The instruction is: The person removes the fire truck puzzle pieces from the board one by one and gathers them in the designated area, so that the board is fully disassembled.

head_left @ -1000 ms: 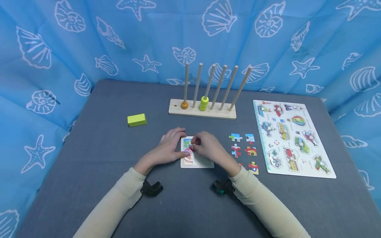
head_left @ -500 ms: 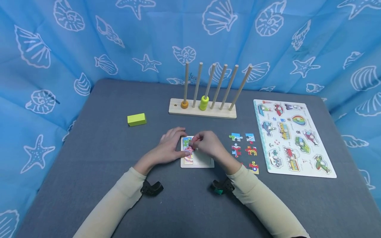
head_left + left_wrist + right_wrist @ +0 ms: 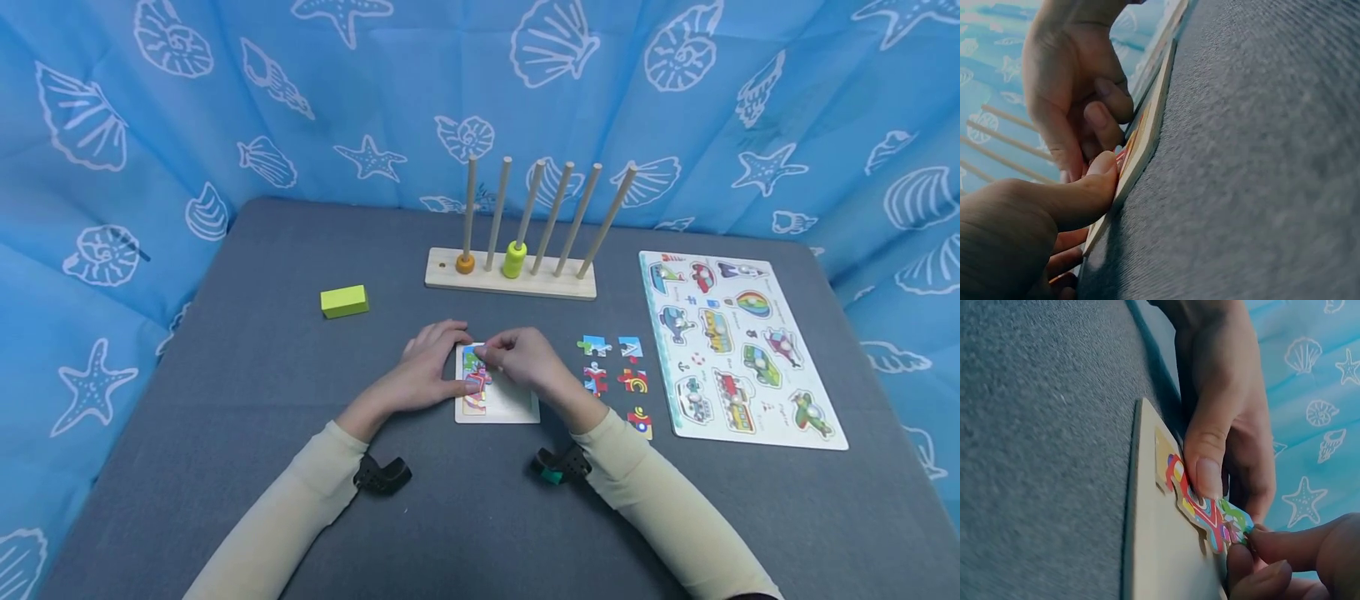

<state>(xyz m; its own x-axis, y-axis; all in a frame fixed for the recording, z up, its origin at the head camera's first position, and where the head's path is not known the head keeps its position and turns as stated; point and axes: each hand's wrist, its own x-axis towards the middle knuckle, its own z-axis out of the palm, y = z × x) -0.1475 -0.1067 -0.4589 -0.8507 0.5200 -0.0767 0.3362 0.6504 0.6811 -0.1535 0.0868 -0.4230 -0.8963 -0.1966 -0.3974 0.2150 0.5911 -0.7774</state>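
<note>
Lying along the left side of a white board (image 3: 516, 406), joined puzzle pieces (image 3: 1207, 517) are touched by the thumb of the left hand (image 3: 423, 375), whose fingers are stretched out wide of the thumb beside the board's left edge. At the upper end of these pieces, the edge of a green piece (image 3: 1235, 517) is pinched between the narrowed fingers of the right hand (image 3: 528, 362); whether it is seated flat cannot be told. The board is set on a grey worktop (image 3: 465, 525). To its right, loose pieces (image 3: 633, 381) are laid out in two columns, and farther right a picture board (image 3: 780, 435) is placed. Behind the hands, a wooden rack (image 3: 558, 288) with six rods (image 3: 551, 218) is seen; an orange bead (image 3: 465, 265) is threaded on the leftmost rod and lime beads (image 3: 514, 261) on the third. A lime block (image 3: 345, 302) is set to the rack's left, and the worktop is backed by a blue shell-print curtain (image 3: 450, 83).
</note>
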